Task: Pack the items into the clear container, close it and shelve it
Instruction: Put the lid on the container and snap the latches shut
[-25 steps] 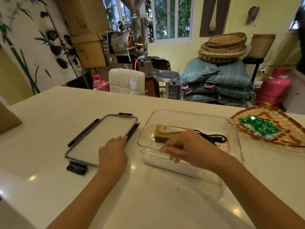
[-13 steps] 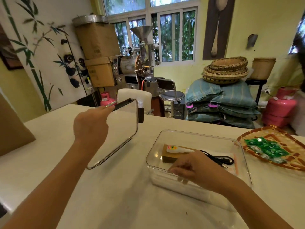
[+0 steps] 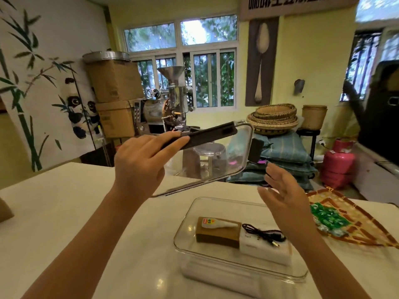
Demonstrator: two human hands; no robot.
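The clear container (image 3: 187, 214) sits open on the white table. Inside lie a brown box (image 3: 218, 236), a small white tube (image 3: 218, 223) on top of it, a white box (image 3: 263, 250) and a coiled black cable (image 3: 264, 233). My left hand (image 3: 140, 162) grips the clear lid (image 3: 216, 160) by its black side latch and holds it tilted in the air, above and behind the container. My right hand (image 3: 285, 197) hovers open over the container's right side, just below the lid's right end, touching nothing.
A woven tray (image 3: 356, 223) with green packets (image 3: 328, 216) lies on the table to the right. Behind the table stand a roasting machine (image 3: 164, 113), cardboard boxes (image 3: 114, 83), stacked sacks (image 3: 285, 152) with baskets, and a pink gas cylinder (image 3: 338, 165).
My left hand picked the lid up from the table and carried it up and rightward over the container. My right hand left the container's rim and rose, fingers spread.
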